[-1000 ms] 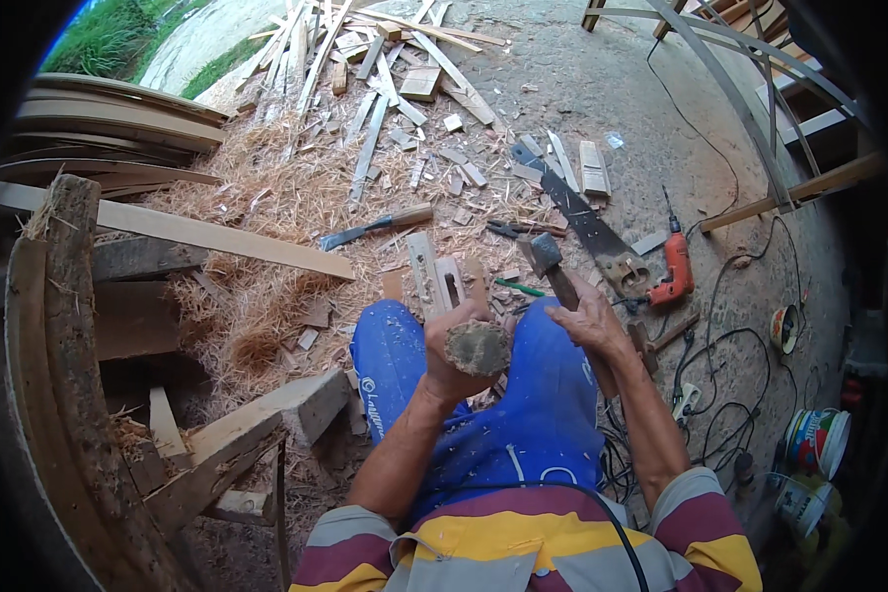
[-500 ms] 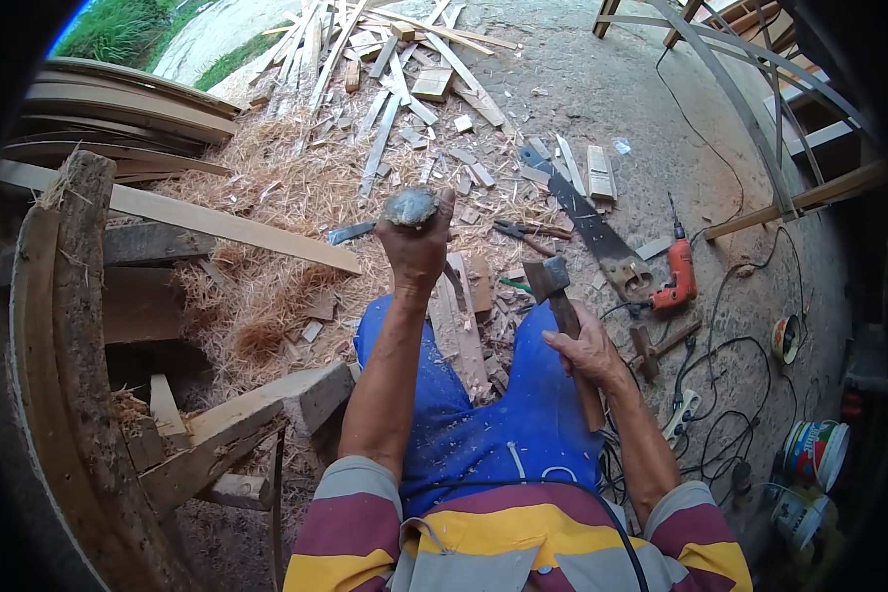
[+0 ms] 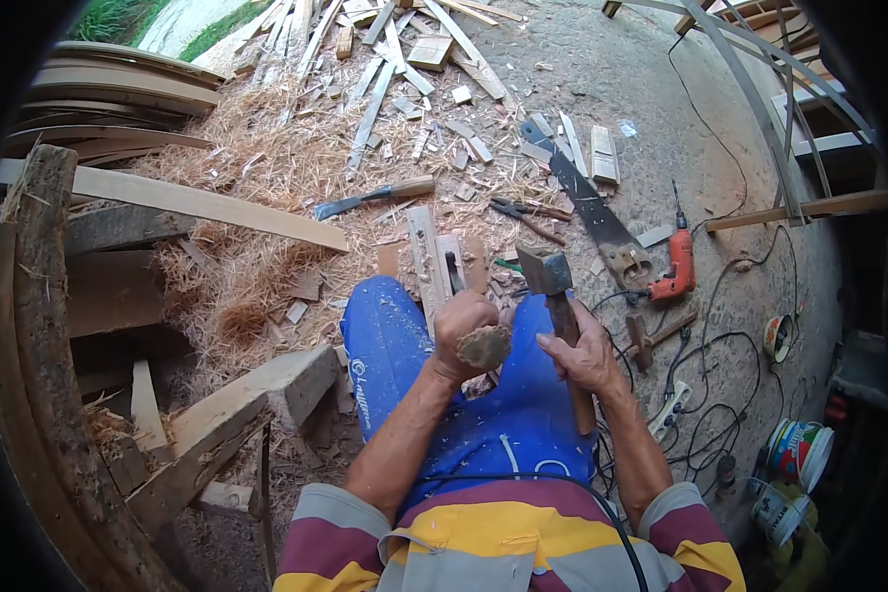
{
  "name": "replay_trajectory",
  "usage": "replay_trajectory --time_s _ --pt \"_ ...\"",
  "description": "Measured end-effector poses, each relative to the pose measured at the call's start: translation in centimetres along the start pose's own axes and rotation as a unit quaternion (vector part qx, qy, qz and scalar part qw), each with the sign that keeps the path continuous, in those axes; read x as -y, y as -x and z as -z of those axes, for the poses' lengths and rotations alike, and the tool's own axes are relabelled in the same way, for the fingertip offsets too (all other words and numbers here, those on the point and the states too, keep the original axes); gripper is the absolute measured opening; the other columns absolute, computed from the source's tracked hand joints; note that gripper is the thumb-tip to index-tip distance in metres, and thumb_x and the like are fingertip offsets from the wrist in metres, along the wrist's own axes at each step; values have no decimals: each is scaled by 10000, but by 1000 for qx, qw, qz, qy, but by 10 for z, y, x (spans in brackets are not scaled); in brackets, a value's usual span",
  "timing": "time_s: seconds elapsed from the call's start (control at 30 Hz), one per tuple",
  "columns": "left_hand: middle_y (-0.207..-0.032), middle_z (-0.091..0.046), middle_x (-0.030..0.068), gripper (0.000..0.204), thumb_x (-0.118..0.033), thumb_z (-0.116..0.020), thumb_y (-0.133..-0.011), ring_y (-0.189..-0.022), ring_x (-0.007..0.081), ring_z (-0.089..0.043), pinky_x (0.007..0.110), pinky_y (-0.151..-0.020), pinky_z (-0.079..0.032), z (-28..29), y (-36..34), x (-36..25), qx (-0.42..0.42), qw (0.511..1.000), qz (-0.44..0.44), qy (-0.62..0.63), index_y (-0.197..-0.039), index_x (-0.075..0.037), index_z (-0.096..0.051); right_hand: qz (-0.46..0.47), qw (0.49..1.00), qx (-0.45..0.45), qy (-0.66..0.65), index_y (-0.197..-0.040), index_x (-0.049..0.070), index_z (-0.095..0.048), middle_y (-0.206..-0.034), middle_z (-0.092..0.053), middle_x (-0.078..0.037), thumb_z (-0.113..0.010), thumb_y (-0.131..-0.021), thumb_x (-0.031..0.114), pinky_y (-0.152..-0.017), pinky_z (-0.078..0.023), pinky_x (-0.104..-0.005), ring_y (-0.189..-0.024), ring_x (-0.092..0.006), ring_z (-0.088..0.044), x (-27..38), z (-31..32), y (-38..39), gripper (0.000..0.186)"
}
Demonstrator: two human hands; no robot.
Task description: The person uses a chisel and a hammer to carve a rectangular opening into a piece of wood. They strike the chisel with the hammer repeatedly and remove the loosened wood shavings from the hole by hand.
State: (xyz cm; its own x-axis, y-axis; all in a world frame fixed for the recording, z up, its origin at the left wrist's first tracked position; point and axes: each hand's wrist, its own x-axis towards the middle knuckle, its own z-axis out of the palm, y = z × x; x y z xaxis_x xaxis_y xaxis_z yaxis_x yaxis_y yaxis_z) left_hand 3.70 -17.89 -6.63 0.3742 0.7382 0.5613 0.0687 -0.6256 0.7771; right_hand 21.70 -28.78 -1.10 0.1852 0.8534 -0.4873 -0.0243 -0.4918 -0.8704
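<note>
My left hand [image 3: 464, 331] is wrapped round a chisel whose round, battered butt [image 3: 483, 347] faces up. The chisel's dark blade points down at a pale wooden piece [image 3: 427, 259] between my knees; my fist hides part of it, so I cannot tell whether the tip touches. My right hand [image 3: 587, 353] grips the wooden handle of a hammer with a blocky steel head [image 3: 545, 271], held over my right thigh. Just beyond the wood, another chisel [image 3: 375, 197] with a wooden handle lies on the shavings. Pincers [image 3: 530, 212] lie to its right.
A handsaw [image 3: 597, 212] and an orange drill [image 3: 674, 266] lie to the right, near a second hammer [image 3: 651, 340] and tangled black cables. Wood offcuts [image 3: 395, 59] and shavings [image 3: 266, 197] cover the ground ahead. A heavy timber frame [image 3: 44, 326] stands left; buckets [image 3: 799, 449] sit right.
My left hand has come down and nearer to me with the chisel, uncovering the wooden piece and the other chisel behind. My right hand still holds the hammer, nearly in place.
</note>
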Motion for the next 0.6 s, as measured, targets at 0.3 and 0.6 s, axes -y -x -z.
replay_trajectory --time_s 0.3,0.6 --pt "-665 -593 87 221 -6 -787 -770 -588 234 -598 344 -535 -474 12 -26 -16 -23 1000 -19 -7 -707 -62 -583 -7 1000 -9 -17 -1352 -1 -482 -709 -555 3 -739 -877 169 -440 -443 -270 -502 -90 -529 -1 4 14 566" --pt "-631 -569 52 245 -70 -800 -800 -573 263 -577 379 -547 -448 11 14 -30 44 999 -9 28 -692 -88 -581 -5 1000 -5 -21 -1361 -1 -484 -719 -561 -6 -740 -880 179 -440 -449 -271 -494 -89 -528 0 4 13 574"
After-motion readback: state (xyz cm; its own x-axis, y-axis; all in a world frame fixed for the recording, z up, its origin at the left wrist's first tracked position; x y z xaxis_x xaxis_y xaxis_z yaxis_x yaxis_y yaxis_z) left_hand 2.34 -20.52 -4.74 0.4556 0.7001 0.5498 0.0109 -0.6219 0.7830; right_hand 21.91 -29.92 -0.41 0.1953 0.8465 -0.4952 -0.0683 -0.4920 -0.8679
